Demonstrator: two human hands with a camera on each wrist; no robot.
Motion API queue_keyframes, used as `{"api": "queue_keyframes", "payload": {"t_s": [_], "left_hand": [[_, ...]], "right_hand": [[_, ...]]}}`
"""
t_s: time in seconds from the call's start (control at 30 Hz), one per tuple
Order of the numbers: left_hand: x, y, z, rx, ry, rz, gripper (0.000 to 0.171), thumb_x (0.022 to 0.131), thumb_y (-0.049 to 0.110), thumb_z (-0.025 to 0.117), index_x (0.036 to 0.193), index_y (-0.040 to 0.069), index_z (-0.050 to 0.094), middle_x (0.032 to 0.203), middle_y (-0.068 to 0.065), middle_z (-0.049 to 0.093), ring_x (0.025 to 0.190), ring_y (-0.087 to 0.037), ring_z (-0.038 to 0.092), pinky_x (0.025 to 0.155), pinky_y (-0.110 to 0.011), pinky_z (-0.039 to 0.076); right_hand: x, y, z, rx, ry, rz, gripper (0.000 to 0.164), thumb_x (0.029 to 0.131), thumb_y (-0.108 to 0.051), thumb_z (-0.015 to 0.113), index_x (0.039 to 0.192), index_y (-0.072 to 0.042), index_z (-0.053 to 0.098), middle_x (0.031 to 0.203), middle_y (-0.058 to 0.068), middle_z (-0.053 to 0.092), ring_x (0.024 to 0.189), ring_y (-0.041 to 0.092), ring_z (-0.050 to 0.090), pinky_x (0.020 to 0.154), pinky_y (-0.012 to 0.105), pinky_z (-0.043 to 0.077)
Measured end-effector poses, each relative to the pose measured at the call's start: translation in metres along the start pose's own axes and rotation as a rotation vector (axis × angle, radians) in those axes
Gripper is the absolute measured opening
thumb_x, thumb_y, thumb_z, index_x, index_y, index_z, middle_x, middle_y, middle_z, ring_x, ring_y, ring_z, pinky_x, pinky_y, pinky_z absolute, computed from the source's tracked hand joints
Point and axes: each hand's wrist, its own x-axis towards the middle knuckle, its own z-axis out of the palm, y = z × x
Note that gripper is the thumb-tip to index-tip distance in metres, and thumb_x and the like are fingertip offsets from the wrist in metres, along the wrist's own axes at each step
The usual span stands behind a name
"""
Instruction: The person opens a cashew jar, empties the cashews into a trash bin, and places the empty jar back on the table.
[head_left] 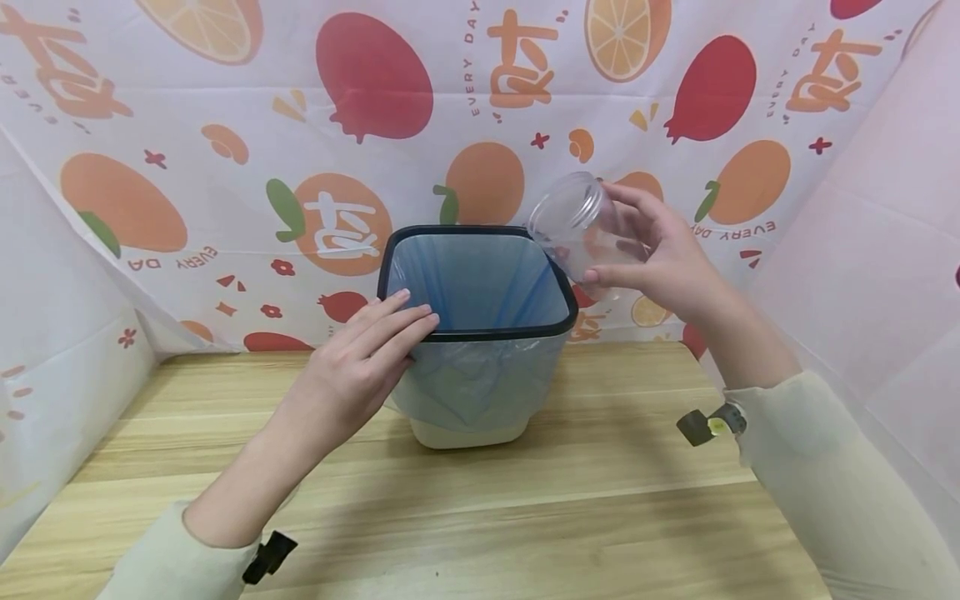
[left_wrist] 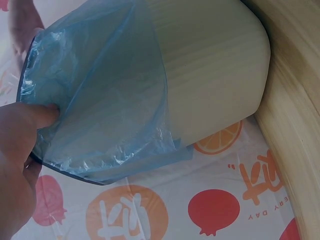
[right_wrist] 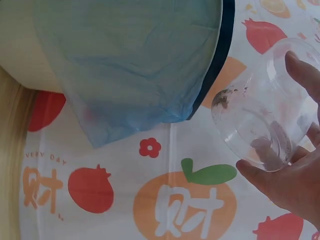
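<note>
A cream trash bin (head_left: 468, 437) stands on the table, lined with a translucent blue bag (head_left: 487, 379) folded out over its black rim (head_left: 502, 335). My left hand (head_left: 356, 362) grips the near left of the rim, fingers over the edge and thumb (left_wrist: 47, 115) against the bag outside. Above the right side of the rim, my right hand (head_left: 667, 258) holds a clear plastic jar (head_left: 573, 225) between thumb and fingers. The jar is lidless and tilted, its threaded mouth turned up and left. Dark specks (right_wrist: 222, 101) cling near its base in the right wrist view.
Behind the bin hangs a white cloth (head_left: 255, 142) printed with fruit, and plain pale sheets (head_left: 862, 250) close off the sides. Wood-grain tabletop (head_left: 480, 517) extends toward me. Both wrists wear small dark devices (head_left: 697, 427) near the sleeve cuffs.
</note>
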Motion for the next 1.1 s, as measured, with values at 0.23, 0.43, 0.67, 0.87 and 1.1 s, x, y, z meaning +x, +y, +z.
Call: {"api": "queue_keyframes", "payload": {"t_s": [0.23, 0.43, 0.67, 0.87, 1.1], "left_hand": [[0.001, 0.000, 0.000, -0.001, 0.013, 0.005, 0.063, 0.078, -0.008, 0.078, 0.136, 0.006, 0.061, 0.134, -0.012, 0.063, 0.131, -0.035, 0.054, 0.107, -0.055, 0.043], [0.001, 0.000, 0.000, -0.013, 0.026, 0.009, 0.065, 0.076, -0.009, 0.079, 0.137, 0.007, 0.060, 0.134, -0.012, 0.063, 0.131, -0.035, 0.054, 0.107, -0.056, 0.043], [0.000, 0.000, 0.001, -0.012, 0.012, 0.002, 0.064, 0.078, -0.008, 0.079, 0.137, 0.007, 0.060, 0.134, -0.012, 0.063, 0.132, -0.034, 0.053, 0.108, -0.054, 0.042], [0.000, 0.000, 0.001, -0.018, 0.001, 0.001, 0.064, 0.078, -0.007, 0.079, 0.138, 0.007, 0.059, 0.135, -0.012, 0.062, 0.133, -0.034, 0.052, 0.109, -0.053, 0.041], [0.000, -0.001, 0.001, -0.019, 0.007, 0.001, 0.064, 0.078, -0.007, 0.079, 0.137, 0.007, 0.060, 0.134, -0.012, 0.063, 0.133, -0.034, 0.053, 0.107, -0.055, 0.043]], "right_hand": [[-0.013, 0.007, 0.002, 0.179, 0.021, 0.024, 0.080, 0.085, -0.008, 0.079, 0.150, -0.030, 0.039, 0.150, 0.001, 0.049, 0.135, 0.024, 0.051, 0.094, 0.031, 0.055], [-0.025, 0.022, 0.003, 0.370, 0.031, -0.021, 0.071, 0.093, 0.000, 0.065, 0.153, -0.022, 0.034, 0.152, 0.009, 0.045, 0.140, 0.031, 0.044, 0.096, 0.028, 0.053], [-0.038, 0.043, 0.006, 0.633, 0.013, -0.080, 0.071, 0.094, 0.008, 0.055, 0.155, -0.015, 0.028, 0.151, 0.012, 0.042, 0.139, 0.032, 0.044, 0.104, 0.034, 0.049], [-0.052, 0.062, 0.008, 0.793, 0.008, -0.103, 0.067, 0.096, 0.002, 0.054, 0.155, -0.016, 0.028, 0.148, 0.017, 0.043, 0.138, 0.035, 0.044, 0.106, 0.042, 0.048], [-0.069, 0.084, 0.013, 0.844, 0.045, -0.081, 0.066, 0.095, -0.003, 0.058, 0.152, -0.018, 0.029, 0.145, 0.015, 0.046, 0.136, 0.036, 0.047, 0.106, 0.047, 0.047]]}}
